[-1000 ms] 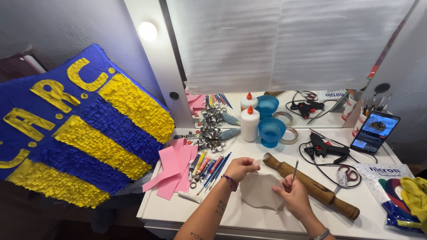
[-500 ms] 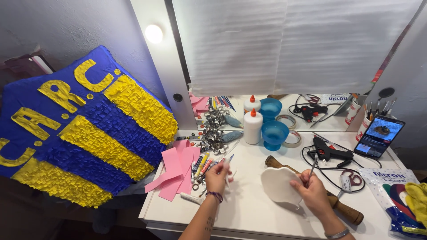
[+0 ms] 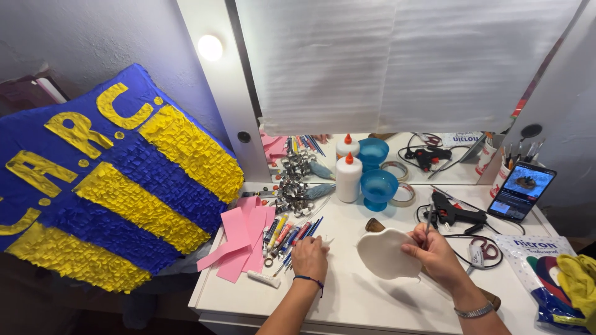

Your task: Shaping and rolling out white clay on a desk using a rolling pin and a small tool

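A: What is the right hand (image 3: 434, 255) holding?

B: A thin white cut-out (image 3: 386, 253) with a lobed, cloud-like edge. The fingers are closed on its right edge, thumb on the near face, and it is lifted off the desk (image 3: 372, 301), tilted toward the camera. A slim stick (image 3: 428, 218), maybe a pen or brush, pokes up out of the same fist.

A: How would it handle?

B: Light, I'd judge. It looks like foam sheet or thin card: it holds its shape from one edge without drooping, so it is fairly stiff, but it would likely bend or crease if squeezed hard. The lobes look like the weak spots. Better to grip a broad part of the rim, as now, or support it flat from beneath.

A: Slippery?

B: Probably not; the surface looks matte. I can't tell whether it is soft to the touch.

A: And the left hand (image 3: 310, 255)?

B: Down on the desk at the near end of a spread of pens (image 3: 287, 236), fingers curled together, knuckles up. Whether it pinches one of them I cannot tell; the fingertips are hidden.

A: Anything crowding them?

B: Pink paper (image 3: 239, 239) lies left of the pens, a glue bottle (image 3: 348, 177) and blue cup (image 3: 379, 189) stand behind, and a glue gun (image 3: 456, 211) lies to the right.
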